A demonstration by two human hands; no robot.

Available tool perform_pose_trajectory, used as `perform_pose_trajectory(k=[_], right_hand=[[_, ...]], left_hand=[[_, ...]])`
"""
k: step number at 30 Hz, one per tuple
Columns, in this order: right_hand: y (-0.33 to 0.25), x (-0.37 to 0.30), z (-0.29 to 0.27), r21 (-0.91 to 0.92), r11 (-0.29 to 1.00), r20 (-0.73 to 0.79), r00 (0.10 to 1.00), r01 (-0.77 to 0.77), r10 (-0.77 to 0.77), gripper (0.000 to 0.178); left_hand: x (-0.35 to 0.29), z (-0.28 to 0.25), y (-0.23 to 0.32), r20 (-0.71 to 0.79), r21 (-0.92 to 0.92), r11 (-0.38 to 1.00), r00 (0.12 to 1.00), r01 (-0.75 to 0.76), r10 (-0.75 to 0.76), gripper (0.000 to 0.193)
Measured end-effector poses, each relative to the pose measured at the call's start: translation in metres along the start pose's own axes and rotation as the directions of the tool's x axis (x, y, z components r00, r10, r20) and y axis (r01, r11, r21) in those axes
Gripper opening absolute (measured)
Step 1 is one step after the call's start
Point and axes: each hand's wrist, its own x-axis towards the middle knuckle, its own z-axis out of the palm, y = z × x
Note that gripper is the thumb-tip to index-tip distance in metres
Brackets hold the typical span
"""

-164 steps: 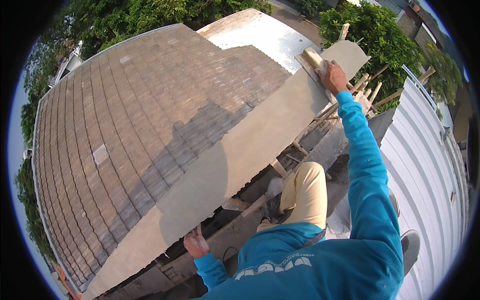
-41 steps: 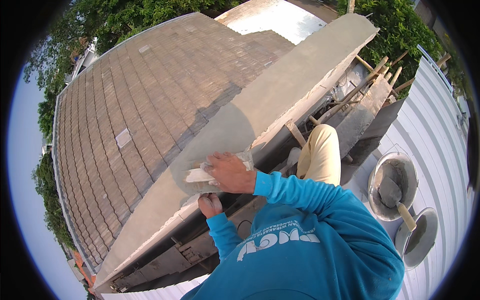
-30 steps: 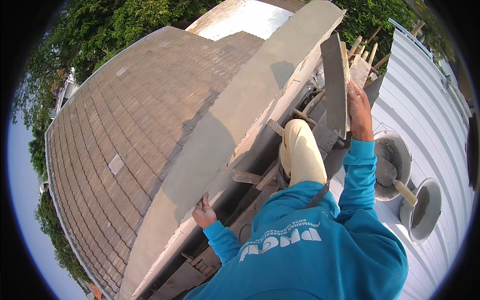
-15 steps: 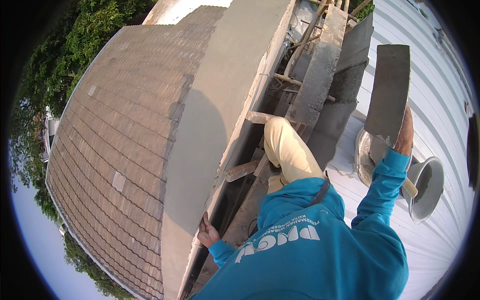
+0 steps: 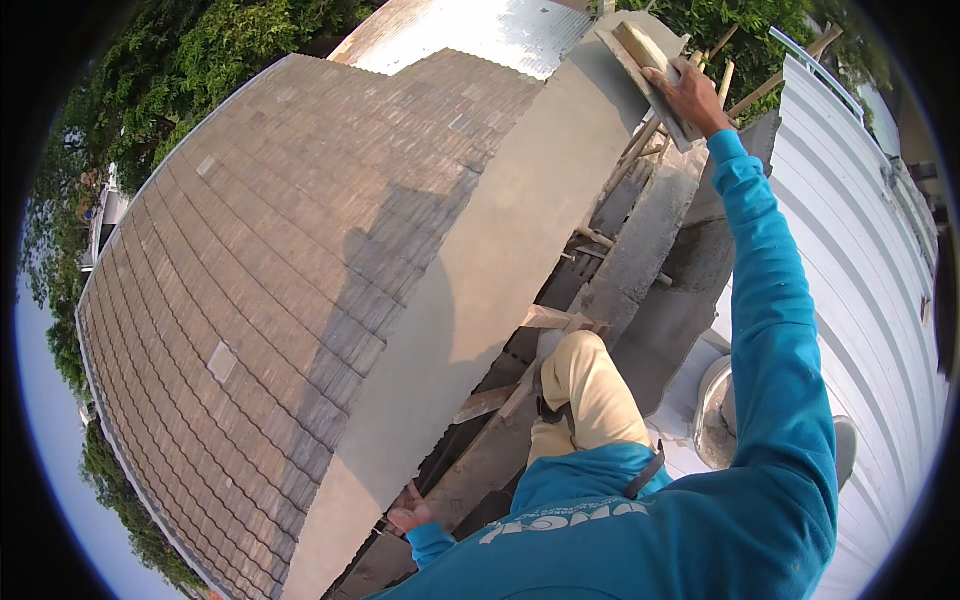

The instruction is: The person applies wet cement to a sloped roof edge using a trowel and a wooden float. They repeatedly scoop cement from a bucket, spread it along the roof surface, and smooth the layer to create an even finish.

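Note:
Out at the far upper right, my right hand (image 5: 692, 98) is closed round the handle of a flat plastering float (image 5: 648, 50). The float lies over the far end of a long grey plastered wall top (image 5: 490, 240); whether its whole face touches the plaster cannot be told. Low in the view, my left hand (image 5: 408, 510) is at the near edge of that plastered strip, its fingers apart and no tool in it. My shadow falls across the plaster and the roof tiles.
A tiled roof (image 5: 250, 260) slopes beyond the plaster. Cement-stained planks (image 5: 640, 230) and bamboo poles form scaffolding beside my bent leg. On the right is a white corrugated metal roof (image 5: 850, 260), with a mortar bucket (image 5: 712, 420) and another grey bucket (image 5: 846, 450) partly behind my arm.
My right hand has swung the float from above the buckets up and left to the far end of the plastered strip. My left hand stays near the strip's edge. The view has shifted.

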Motion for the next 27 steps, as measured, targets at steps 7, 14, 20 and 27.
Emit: perform_pose_trajectory(k=[7, 14, 20, 27], right_hand=[[0.001, 0.053, 0.071, -0.265, 0.947, -0.222, 0.944, 0.183, -0.244, 0.061], [-0.147, -0.115, 0.075, -0.042, 0.886, -0.054, 0.885, 0.461, -0.463, 0.046], [-0.212, -0.248, 0.071, 0.142, 0.735, 0.089, 0.73, 0.664, -0.677, 0.049], [-0.134, -0.099, 0.075, -0.156, 0.868, -0.176, 0.851, 0.471, -0.494, 0.044]], left_hand=[[-0.013, 0.019, -0.002, -0.037, 0.1, 0.99, 0.993, -0.104, 0.108, 0.044], [-0.031, 0.036, -0.005, 0.069, 0.147, 0.97, 0.98, -0.194, 0.186, 0.044], [-0.004, 0.01, -0.006, 0.129, -0.018, 0.99, 0.982, -0.137, 0.138, 0.041], [-0.006, 0.011, -0.007, 0.199, 0.029, 0.987, 0.968, -0.161, 0.152, 0.046]])
